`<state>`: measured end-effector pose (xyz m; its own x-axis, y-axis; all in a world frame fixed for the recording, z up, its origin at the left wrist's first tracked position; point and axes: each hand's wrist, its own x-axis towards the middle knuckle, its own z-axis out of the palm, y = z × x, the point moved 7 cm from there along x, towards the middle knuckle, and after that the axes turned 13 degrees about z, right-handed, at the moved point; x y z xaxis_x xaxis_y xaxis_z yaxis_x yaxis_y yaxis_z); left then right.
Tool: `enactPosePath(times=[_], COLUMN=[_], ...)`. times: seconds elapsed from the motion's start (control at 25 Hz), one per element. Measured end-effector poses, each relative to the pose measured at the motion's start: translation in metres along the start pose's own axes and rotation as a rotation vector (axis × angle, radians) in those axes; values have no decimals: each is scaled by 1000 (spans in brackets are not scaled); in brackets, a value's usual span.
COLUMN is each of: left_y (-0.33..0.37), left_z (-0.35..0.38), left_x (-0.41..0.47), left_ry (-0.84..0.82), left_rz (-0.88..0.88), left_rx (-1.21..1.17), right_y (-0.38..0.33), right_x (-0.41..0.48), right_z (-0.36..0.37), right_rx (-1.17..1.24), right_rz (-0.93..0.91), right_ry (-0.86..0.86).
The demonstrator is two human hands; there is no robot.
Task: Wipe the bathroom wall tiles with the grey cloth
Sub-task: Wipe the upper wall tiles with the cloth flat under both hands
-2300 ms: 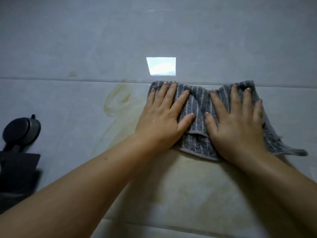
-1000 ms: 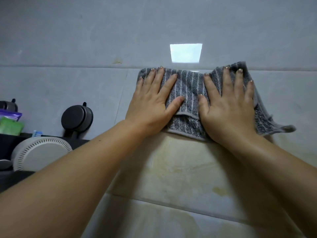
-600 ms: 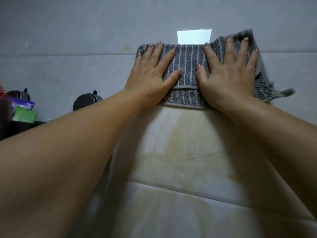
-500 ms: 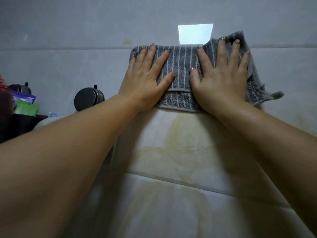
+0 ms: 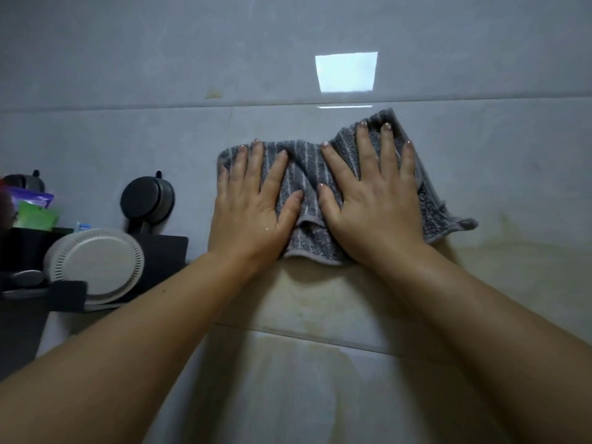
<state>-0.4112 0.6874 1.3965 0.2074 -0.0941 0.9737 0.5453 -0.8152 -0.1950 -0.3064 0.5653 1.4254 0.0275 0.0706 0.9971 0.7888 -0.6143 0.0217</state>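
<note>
- Glossy grey wall tiles (image 5: pixel 128 59) carry a bright rectangular light reflection (image 5: pixel 346 72).
- Below that reflection, yellowish staining (image 5: pixel 304 302); down to its left, a black shelf (image 5: pixel 166 248).

Nothing readable in this one, tbh. The purple packet (image 5: pixel 32 198) and the green packet (image 5: pixel 36 216) at the far left were the only things likely to carry a label, and any print on them was too small and blurred to make out. The white round device (image 5: pixel 96 264) beside them showed no legible brand or number.
</note>
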Motion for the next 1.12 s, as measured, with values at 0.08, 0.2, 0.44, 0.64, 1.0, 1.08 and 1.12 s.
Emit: enactPosePath(times=[0.08,0.2,0.44,0.64,1.0,1.08,1.12], left_y=[4,22,68,134,244,259,264], left_z=[0,2,6,15,29,31,32], left_x=[3,8,25,45,78,83,83], left_ry=[8,20,31,53,54,52,52], left_rz=[-4,6,43,119,197,208,210], left_rx=[11,-2,-16,-42,-37,-37,-43], right_y=[15,37,87,160,275,290,295], right_x=[0,-2,-2,-3,-12,-14,-15], right_z=[-2,-5,-15,-26,-44,-46,-47], right_rx=[12,16,12,-8,-12,-16,-18], right_rz=[20,49,70,123,207,219,218], right_ry=[5,14,23,4,-4,-10,-6])
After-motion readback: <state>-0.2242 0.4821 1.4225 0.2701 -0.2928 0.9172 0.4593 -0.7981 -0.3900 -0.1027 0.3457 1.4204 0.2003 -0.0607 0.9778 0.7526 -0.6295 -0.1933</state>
